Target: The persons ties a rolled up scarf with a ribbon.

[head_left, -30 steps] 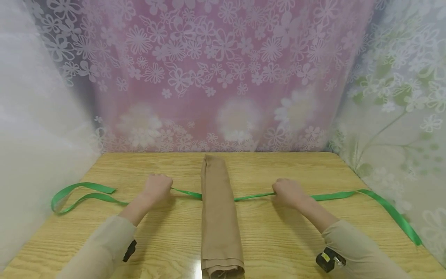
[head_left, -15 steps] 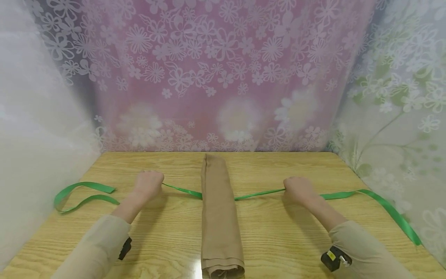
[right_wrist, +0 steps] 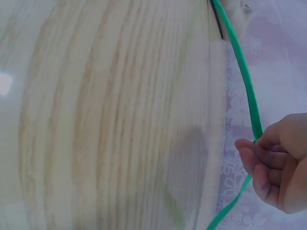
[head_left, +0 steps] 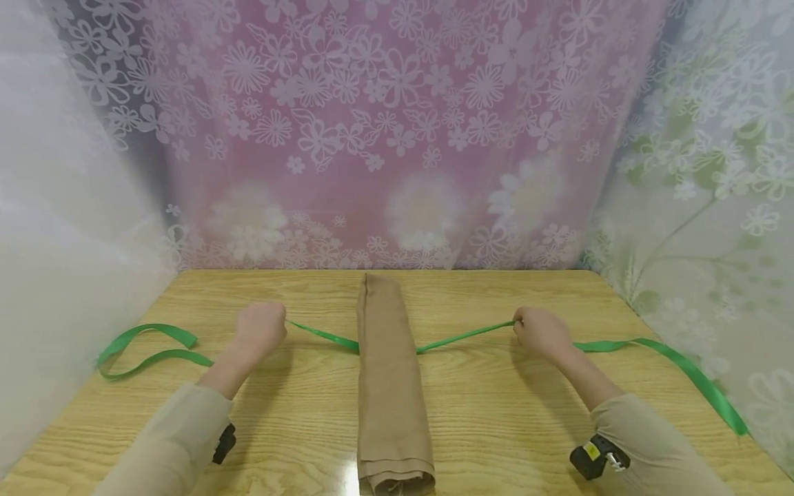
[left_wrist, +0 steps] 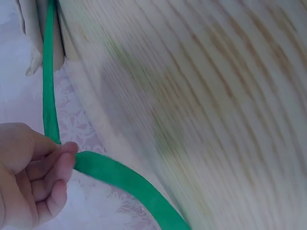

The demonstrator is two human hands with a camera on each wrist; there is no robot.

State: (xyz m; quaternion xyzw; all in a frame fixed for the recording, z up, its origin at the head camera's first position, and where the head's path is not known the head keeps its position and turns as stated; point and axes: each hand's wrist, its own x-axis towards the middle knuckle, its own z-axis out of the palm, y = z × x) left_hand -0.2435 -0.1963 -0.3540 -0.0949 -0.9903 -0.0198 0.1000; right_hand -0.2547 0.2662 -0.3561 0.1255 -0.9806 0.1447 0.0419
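Note:
A rolled brown cloth (head_left: 392, 386) lies lengthwise in the middle of the table, its frayed, layered end nearest me. A long green ribbon (head_left: 465, 336) runs crosswise beneath it and comes out on both sides. Left of the roll my left hand (head_left: 260, 329) pinches the ribbon; in the left wrist view, thumb and fingertips close on the green band (left_wrist: 117, 172). On the other side my right hand (head_left: 544, 334) pinches it as well, the ribbon (right_wrist: 244, 76) rising to its fingertips in the right wrist view. Both stretches slope up from the roll to the hands.
The wood-grain table (head_left: 322, 427) reaches back to a pink flowered curtain (head_left: 372, 138). One ribbon tail loops at the far left, the other trails to the right edge. Pale sheets hang at both sides. A small black device (head_left: 592, 458) sits at each wrist.
Both hands have moved outward from the cloth roll and up a little, the ribbon still pinched in each. More ribbon shows on either side of the roll, which stays in place.

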